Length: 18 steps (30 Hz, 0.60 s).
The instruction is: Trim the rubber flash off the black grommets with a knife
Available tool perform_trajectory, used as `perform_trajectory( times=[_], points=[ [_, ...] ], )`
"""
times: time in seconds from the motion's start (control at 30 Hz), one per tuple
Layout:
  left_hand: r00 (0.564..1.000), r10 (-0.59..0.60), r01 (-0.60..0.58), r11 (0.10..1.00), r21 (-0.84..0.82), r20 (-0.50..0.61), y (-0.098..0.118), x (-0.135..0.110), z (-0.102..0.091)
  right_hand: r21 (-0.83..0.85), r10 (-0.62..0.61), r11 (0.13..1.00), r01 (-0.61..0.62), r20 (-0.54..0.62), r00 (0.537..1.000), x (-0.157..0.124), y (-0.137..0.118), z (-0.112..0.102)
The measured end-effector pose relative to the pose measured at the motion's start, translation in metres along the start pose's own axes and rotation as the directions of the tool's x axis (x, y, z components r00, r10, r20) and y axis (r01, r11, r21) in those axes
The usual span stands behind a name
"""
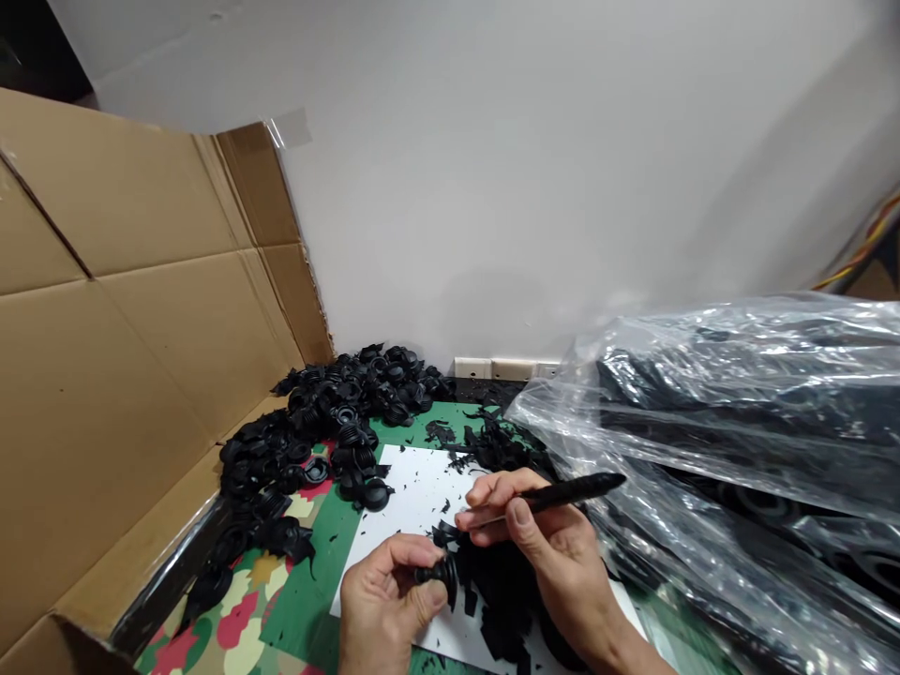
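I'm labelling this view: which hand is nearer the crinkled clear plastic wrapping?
Right: the right hand is just left of the wrapping; the left hand is farther left, beyond the right hand.

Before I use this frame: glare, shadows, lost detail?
Head view: bright glare streaks on the clear plastic wrap; head view: soft shadows on the pale wall; head view: black scraps beneath the right hand merge into near-solid dark, though the black part in the left hand shows some ridges.
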<state>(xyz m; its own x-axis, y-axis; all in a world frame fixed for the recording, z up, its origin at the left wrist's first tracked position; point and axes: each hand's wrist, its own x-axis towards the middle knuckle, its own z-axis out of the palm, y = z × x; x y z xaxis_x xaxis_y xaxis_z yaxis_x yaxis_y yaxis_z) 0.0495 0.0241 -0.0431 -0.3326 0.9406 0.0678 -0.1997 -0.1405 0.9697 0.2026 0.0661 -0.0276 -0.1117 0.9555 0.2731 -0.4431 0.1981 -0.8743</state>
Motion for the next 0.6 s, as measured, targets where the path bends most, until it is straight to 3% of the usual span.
perform_trajectory(
  times=[0.2,0.43,0.6],
  points=[
    [0.999,0.027,-0.027,1.0,-0.004,-0.021,-0.002,0.0,-0.003,-0.235,-0.121,0.96,0.153,0.145,0.982,-0.008,-0.003,0.006],
    [0.999,0.051,-0.051,0.999,0.013,0.008,-0.003,0.002,-0.004,-0.241,-0.142,0.958,0.158,0.081,0.987,-0.013,0.006,0.008],
    [1.0,0.03,-0.03,1.0,0.008,-0.004,-0.002,0.0,-0.003,-0.269,-0.177,0.942,0.199,0.102,0.979,-0.013,0.009,0.007]
  ],
)
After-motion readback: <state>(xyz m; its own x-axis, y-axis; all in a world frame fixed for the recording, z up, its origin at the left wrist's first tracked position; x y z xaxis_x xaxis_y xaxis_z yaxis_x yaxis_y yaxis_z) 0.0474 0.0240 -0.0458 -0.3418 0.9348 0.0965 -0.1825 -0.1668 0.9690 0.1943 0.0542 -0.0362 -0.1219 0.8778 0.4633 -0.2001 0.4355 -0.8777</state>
